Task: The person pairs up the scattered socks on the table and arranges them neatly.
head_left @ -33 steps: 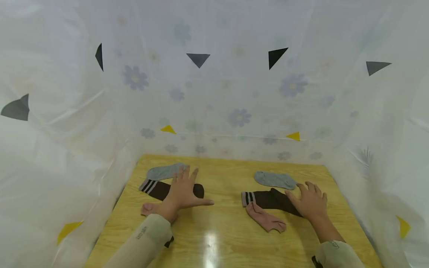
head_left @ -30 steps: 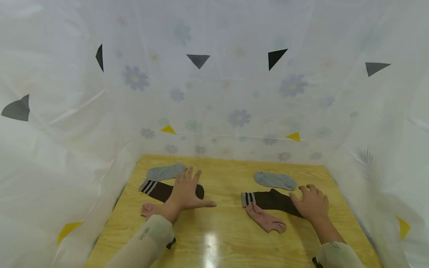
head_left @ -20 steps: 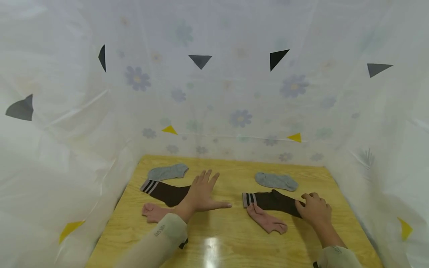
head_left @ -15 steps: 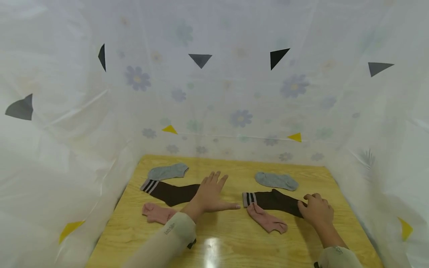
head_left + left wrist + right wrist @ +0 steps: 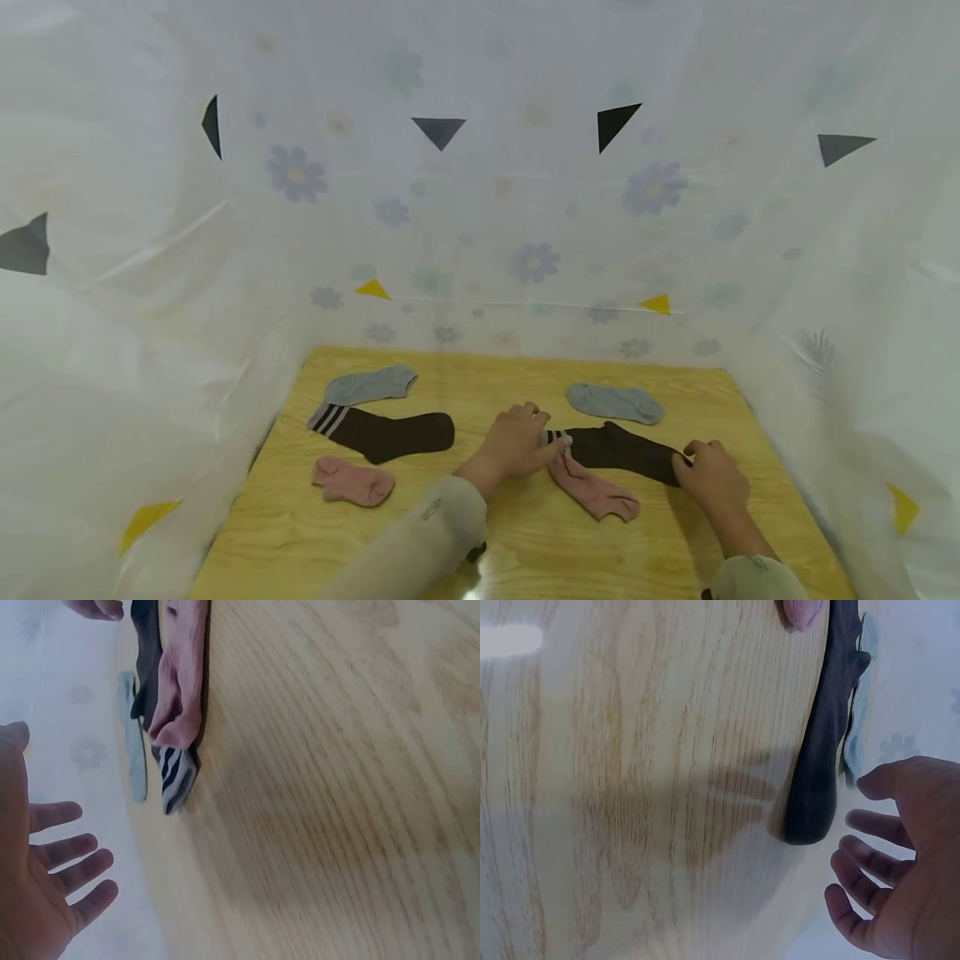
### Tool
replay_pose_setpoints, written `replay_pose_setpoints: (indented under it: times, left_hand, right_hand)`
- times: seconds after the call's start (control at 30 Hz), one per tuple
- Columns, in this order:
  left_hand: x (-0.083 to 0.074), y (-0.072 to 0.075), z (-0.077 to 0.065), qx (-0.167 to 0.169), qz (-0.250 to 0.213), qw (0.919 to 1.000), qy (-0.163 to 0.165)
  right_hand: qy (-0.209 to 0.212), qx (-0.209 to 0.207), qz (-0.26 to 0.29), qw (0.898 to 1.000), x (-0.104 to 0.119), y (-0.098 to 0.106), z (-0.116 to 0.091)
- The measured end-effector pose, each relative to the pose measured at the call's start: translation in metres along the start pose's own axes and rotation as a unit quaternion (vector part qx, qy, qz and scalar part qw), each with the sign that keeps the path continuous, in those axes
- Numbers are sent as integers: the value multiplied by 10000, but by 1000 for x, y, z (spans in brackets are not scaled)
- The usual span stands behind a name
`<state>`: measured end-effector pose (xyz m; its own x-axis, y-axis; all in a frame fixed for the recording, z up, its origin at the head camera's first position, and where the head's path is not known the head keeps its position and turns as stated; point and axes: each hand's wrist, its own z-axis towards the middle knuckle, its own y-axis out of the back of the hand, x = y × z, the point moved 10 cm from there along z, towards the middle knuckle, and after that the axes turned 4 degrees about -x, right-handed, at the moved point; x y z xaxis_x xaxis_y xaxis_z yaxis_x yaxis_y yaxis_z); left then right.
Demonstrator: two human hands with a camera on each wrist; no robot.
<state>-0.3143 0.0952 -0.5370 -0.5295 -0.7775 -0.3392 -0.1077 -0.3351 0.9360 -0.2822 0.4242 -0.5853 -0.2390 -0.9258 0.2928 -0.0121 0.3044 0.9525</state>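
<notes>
On the right half of the table lies a long dark sock (image 5: pixel 626 452) with a striped cuff (image 5: pixel 177 776). My left hand (image 5: pixel 512 443) is at the cuff end, fingers bent a little in the head view. In the left wrist view its fingers (image 5: pixel 82 870) are spread and hold nothing. My right hand (image 5: pixel 717 482) is at the sock's toe end, fingers loosely bent. The right wrist view shows the dark toe (image 5: pixel 810 814) apart from the fingertips (image 5: pixel 855 817). A pink sock (image 5: pixel 596 492) overlaps the cuff; a grey sock (image 5: pixel 615 402) lies behind.
Another grey sock (image 5: pixel 369 386), a striped dark sock (image 5: pixel 393 433) and a pink sock (image 5: pixel 354 482) lie on the left of the wooden table (image 5: pixel 300 550). A pale flowered sheet (image 5: pixel 480 208) surrounds the table at the back and sides.
My left hand has swept rightward from above the left dark sock to the right sock's cuff, its fingers bending. My right hand has shifted slightly right and nearer. The socks stay put.
</notes>
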Motion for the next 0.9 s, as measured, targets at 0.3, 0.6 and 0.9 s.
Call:
replay_pose_setpoints:
  times: [0.3, 0.6, 0.9]
  left_hand:
    - [-9, -22, -8, 403, -165, 9990, -118]
    - [-14, -35, -11, 496, 46, 9985, -244]
    - [-15, -53, -16, 581, 310, 9976, -211]
  right_hand:
    - [-224, 229, 610, 9976, -10, -10, -5]
    - [-285, 336, 608, 9972, -10, -10, -16]
    - [-478, 366, 601, 9964, -12, -15, -21]
